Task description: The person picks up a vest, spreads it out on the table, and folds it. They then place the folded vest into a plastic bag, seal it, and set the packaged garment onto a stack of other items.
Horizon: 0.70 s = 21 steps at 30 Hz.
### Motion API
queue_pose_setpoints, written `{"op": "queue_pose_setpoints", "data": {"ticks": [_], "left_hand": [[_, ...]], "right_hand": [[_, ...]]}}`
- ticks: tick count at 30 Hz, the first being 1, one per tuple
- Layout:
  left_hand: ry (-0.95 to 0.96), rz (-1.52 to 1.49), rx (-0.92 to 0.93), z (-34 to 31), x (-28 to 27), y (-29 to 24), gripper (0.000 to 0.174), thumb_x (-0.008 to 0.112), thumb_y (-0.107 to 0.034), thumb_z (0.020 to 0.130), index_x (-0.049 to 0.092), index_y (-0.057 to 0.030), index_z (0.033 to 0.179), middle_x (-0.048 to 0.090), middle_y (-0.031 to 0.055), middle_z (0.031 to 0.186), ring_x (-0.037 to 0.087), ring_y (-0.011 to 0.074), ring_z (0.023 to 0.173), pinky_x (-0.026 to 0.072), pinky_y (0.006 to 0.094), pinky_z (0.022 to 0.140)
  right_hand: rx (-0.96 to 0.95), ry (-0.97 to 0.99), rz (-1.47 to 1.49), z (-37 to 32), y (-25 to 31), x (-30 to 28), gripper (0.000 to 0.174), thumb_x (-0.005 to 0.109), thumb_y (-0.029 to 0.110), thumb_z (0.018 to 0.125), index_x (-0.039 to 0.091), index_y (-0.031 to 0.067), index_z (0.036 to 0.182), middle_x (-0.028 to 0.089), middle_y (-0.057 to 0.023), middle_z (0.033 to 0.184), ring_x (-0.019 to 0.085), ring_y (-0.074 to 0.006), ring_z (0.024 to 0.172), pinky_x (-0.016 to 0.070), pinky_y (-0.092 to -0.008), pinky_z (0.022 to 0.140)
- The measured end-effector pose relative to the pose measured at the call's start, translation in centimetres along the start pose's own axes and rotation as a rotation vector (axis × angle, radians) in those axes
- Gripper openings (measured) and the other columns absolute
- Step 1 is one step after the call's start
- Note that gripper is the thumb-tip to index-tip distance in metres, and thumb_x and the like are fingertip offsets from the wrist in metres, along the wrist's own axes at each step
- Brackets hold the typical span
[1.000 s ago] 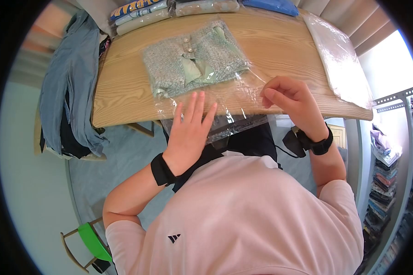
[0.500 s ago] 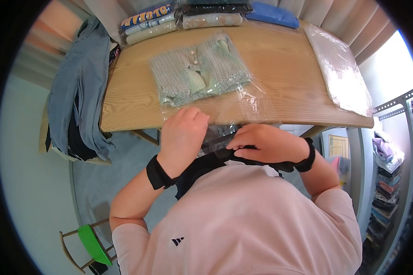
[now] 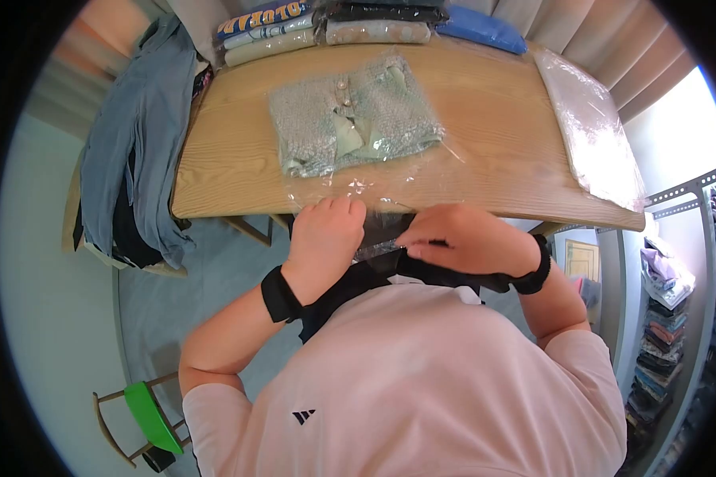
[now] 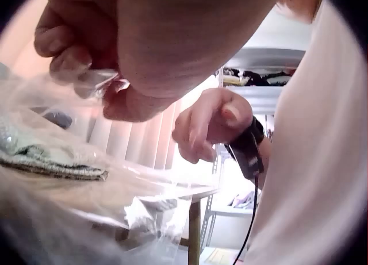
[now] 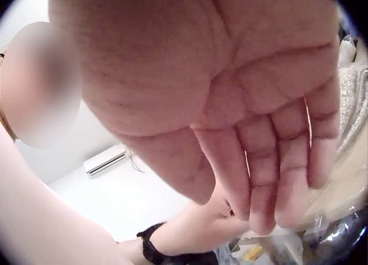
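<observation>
The person's left hand [image 3: 326,237] pinches the film of a large clear plastic bag [image 3: 358,188] between curled fingers and thumb, at the near edge of a light-brown wooden table [image 3: 505,127]. The right hand [image 3: 463,238] is close beside it, in front of the same edge, with its fingers extended and lying close together and its fingertips near the bag's dark-looking lower end; whether they touch the film cannot be told. Away from the hands, a folded pale grey-green knitted garment with round pearly buttons [image 3: 354,119] lies flat on the table under the bag's clear film. Along the far edge sit a left stack of folded clothes in clear wrapping [image 3: 266,38], a middle stack of wrapped folded clothes [image 3: 378,32] and a bright blue wrapped bundle [image 3: 482,30]. Shiny clear plastic sheeting [image 3: 585,119] covers the right end, and blue-grey denim trousers [image 3: 139,135] hang beside the left end.
</observation>
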State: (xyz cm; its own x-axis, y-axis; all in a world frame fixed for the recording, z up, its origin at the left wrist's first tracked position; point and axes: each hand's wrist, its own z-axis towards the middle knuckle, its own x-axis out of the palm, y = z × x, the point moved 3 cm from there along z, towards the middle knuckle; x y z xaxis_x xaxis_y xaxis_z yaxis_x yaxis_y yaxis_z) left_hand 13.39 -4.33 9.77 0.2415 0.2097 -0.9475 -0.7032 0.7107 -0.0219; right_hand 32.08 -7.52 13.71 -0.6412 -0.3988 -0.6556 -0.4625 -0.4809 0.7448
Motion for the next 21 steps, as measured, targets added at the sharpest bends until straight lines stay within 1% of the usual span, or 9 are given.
{"op": "queue_pose_setpoints", "data": {"ticks": [3, 5, 7, 9, 11, 13, 17, 18, 21], "left_hand": [[-0.166, -0.152, -0.022, 1.4, -2.6, -0.1, 0.012, 0.061, -0.007, 0.072, 0.049, -0.0061, 0.073, 0.051, 0.0092, 0.067, 0.052, 0.0273, 0.06, 0.0421, 0.0376, 0.053], [-0.257, -0.226, -0.025, 2.0, -4.0, 0.0, 0.012, 0.06, -0.006, 0.073, 0.048, -0.0051, 0.072, 0.05, 0.0102, 0.065, 0.051, 0.0284, 0.055, 0.0412, 0.0379, 0.049], [-0.384, -0.357, -0.021, 2.4, -5.0, 0.0, 0.013, 0.06, -0.003, 0.073, 0.048, -0.0039, 0.069, 0.047, 0.0105, 0.06, 0.047, 0.027, 0.049, 0.0372, 0.0362, 0.045], [-0.415, -0.44, -0.033, 2.3, -5.2, -0.2, 0.013, 0.06, -0.002, 0.073, 0.048, -0.0038, 0.069, 0.046, 0.0098, 0.059, 0.046, 0.0255, 0.048, 0.0359, 0.0351, 0.045], [-0.446, -0.524, -0.045, 2.4, -5.3, -0.4, 0.014, 0.06, -0.001, 0.073, 0.048, -0.0037, 0.068, 0.044, 0.0091, 0.058, 0.045, 0.024, 0.047, 0.0345, 0.0341, 0.044], [-0.498, -0.612, -0.065, 2.7, -5.4, -0.6, 0.012, 0.062, -0.004, 0.069, 0.049, -0.0057, 0.069, 0.047, 0.0087, 0.059, 0.049, 0.027, 0.049, 0.0377, 0.0364, 0.045], [-0.499, -0.666, -0.078, 4.2, -5.4, -1.9, 0.013, 0.062, -0.005, 0.072, 0.049, -0.0064, 0.07, 0.047, 0.008, 0.06, 0.049, 0.0264, 0.05, 0.0392, 0.0357, 0.046], [-0.455, -0.712, -0.064, 4.6, -5.5, -2.2, 0.012, 0.061, -0.005, 0.074, 0.049, -0.0066, 0.071, 0.049, 0.0081, 0.063, 0.051, 0.0267, 0.053, 0.0406, 0.0359, 0.047], [-0.463, -0.826, 0.014, 5.4, -4.7, -2.8, 0.014, 0.061, -0.003, 0.076, 0.05, -0.0048, 0.069, 0.047, 0.0084, 0.06, 0.047, 0.0238, 0.049, 0.0373, 0.0333, 0.045]], "right_hand": [[-0.038, 0.202, -0.08, 0.5, -0.2, 2.2, 0.026, 0.059, 0.01, 0.084, 0.06, -0.0015, 0.107, 0.061, -0.017, 0.09, 0.056, -0.0342, 0.089, 0.0455, -0.0392, 0.078], [-0.035, -0.084, -0.258, 1.5, -1.1, 3.7, 0.033, 0.055, 0.01, 0.083, 0.052, -0.0063, 0.111, 0.057, -0.0212, 0.094, 0.055, -0.0363, 0.091, 0.0436, -0.0412, 0.083], [0.054, -0.146, -0.318, 3.1, -2.4, 4.1, 0.043, 0.053, 0.005, 0.082, 0.041, -0.0123, 0.12, 0.052, -0.0274, 0.103, 0.052, -0.0404, 0.096, 0.0412, -0.0441, 0.088], [-0.117, -0.588, -0.5, 4.5, -3.7, 2.9, 0.047, 0.053, 0.005, 0.081, 0.04, -0.0145, 0.121, 0.049, -0.0296, 0.111, 0.048, -0.0441, 0.103, 0.0391, -0.0467, 0.092], [-0.169, -0.633, -0.565, 6.4, -6.4, 2.6, 0.052, 0.054, 0.006, 0.08, 0.038, -0.0133, 0.126, 0.044, -0.0327, 0.123, 0.041, -0.0481, 0.116, 0.0357, -0.0487, 0.098], [-0.02, -0.653, -0.553, 8.7, -7.7, 1.6, 0.058, 0.054, 0.004, 0.081, 0.032, -0.0088, 0.133, 0.037, -0.0316, 0.133, 0.036, -0.0461, 0.124, 0.0322, -0.047, 0.104], [0.232, -0.578, -0.625, 13.1, -10.5, -0.8, 0.051, 0.051, 0.011, 0.085, 0.036, -0.006, 0.131, 0.034, -0.0293, 0.138, 0.034, -0.0429, 0.128, 0.0314, -0.0478, 0.104], [0.407, -0.5, -0.659, 13.7, -9.9, -1.7, 0.051, 0.041, 0.017, 0.088, 0.035, -0.0044, 0.134, 0.032, -0.0228, 0.143, 0.03, -0.0353, 0.134, 0.0259, -0.0488, 0.108], [0.501, -0.41, -0.753, 15.1, -12.1, -3.4, 0.051, 0.037, 0.017, 0.089, 0.033, -0.004, 0.135, 0.03, -0.0229, 0.144, 0.029, -0.0372, 0.134, 0.0264, -0.0475, 0.108]]}}
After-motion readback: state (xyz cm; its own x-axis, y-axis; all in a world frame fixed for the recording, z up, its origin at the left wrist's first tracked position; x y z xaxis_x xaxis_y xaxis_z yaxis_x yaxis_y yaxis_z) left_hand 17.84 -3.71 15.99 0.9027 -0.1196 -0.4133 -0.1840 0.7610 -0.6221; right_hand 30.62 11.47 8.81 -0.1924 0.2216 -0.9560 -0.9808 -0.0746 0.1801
